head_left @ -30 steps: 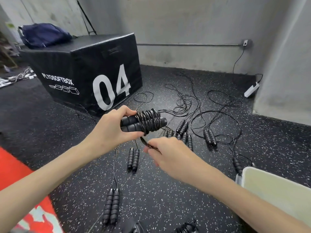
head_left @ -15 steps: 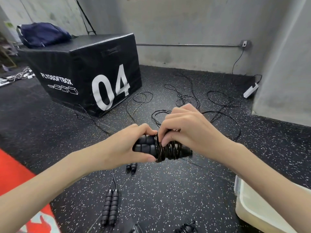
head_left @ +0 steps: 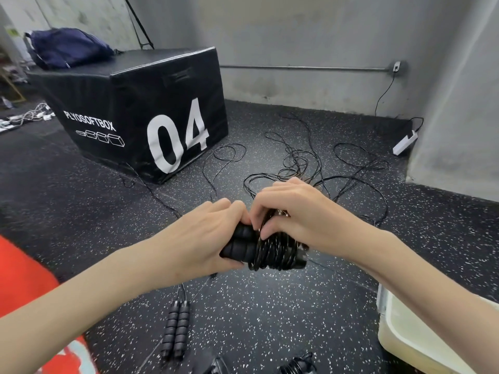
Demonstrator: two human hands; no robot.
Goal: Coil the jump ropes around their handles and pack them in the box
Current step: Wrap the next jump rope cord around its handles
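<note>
My left hand (head_left: pixel 205 238) grips the two black ribbed handles of a jump rope (head_left: pixel 243 247), held side by side. Thin black cord is coiled around their right half (head_left: pixel 272 255). My right hand (head_left: pixel 297 211) sits over the coil, its fingertips pinching the cord at the top. Another pair of handles (head_left: pixel 175 330) lies on the floor below my hands. A coiled rope (head_left: pixel 295 365) lies at the bottom edge. The pale box (head_left: pixel 399 327) shows at the lower right, mostly cut off by the frame.
Loose black cords (head_left: pixel 310 163) sprawl over the speckled floor beyond my hands. A black plyo box marked 04 (head_left: pixel 151 112) stands at the left with a blue bag (head_left: pixel 67 47) on it. A white power strip (head_left: pixel 405 141) lies by the grey wall. A red mat (head_left: pixel 24 279) is at the lower left.
Both hands and the rope have moved down and right, toward me. My right hand went from pulling the cord below the handles to pinching it on top of the coil.
</note>
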